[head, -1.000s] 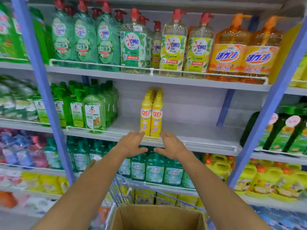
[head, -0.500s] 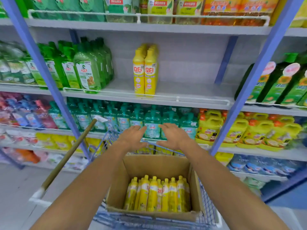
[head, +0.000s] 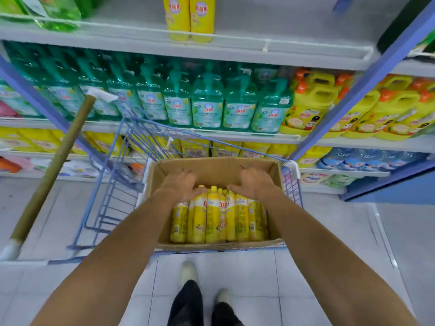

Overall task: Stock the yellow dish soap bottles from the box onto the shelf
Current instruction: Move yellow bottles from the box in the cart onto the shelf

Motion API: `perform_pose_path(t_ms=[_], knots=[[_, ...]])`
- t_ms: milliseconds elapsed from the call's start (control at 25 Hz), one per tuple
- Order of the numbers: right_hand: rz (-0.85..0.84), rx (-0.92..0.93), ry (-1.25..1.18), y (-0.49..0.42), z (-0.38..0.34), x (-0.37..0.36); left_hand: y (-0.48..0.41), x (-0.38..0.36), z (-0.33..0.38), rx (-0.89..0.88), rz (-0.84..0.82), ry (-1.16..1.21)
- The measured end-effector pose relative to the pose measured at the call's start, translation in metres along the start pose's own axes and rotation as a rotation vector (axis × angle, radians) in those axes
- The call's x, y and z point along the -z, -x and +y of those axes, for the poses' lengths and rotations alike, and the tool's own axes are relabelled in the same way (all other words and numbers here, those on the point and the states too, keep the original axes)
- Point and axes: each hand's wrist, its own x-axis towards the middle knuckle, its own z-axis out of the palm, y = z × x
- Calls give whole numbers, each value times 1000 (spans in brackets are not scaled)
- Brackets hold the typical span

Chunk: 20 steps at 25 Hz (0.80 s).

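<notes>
An open cardboard box (head: pixel 211 166) sits in a blue wire cart (head: pixel 110 196) and holds several yellow dish soap bottles (head: pixel 213 216) standing upright in rows. My left hand (head: pixel 181 184) and my right hand (head: pixel 255 182) are both inside the box, palms down over the bottle caps at the far end of the rows. The fingers reach forward and their tips are hidden behind the hands. Two yellow bottles (head: pixel 190 17) stand side by side on the white shelf (head: pixel 294 34) above, behind its low wire rail.
Teal pump bottles (head: pixel 207 102) fill the shelf below, with yellow jugs (head: pixel 310 104) to their right. A blue shelf upright (head: pixel 367 83) slants down to the cart's right corner. A broom handle (head: pixel 54 165) leans at the left. My shoes (head: pixel 188 274) stand on grey tiles.
My view has tilted down from the shelf to the cart. Both hands have come down from the shelf rail into the box, onto the bottle tops.
</notes>
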Motion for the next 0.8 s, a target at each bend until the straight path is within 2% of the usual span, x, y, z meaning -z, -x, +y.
perform_pose_path(t_ms=[160, 360, 560, 680, 800], knots=[[-75, -25, -59, -26, -4, -45, -38, -41, -29, -3, -45, 30], [-179, -44, -131, -71, -17, -114, -82, -112, -49, 43, -203, 173], [-260, -70, -197, -120, -20, -185, -130, -164, -52, 55, -223, 235], [-234, -148, -297, -142, -24, -221, -153, -197, -44, 146, -229, 335], [-93, -279, -447, -146, -36, -246, -162, -217, -33, 263, -168, 493]])
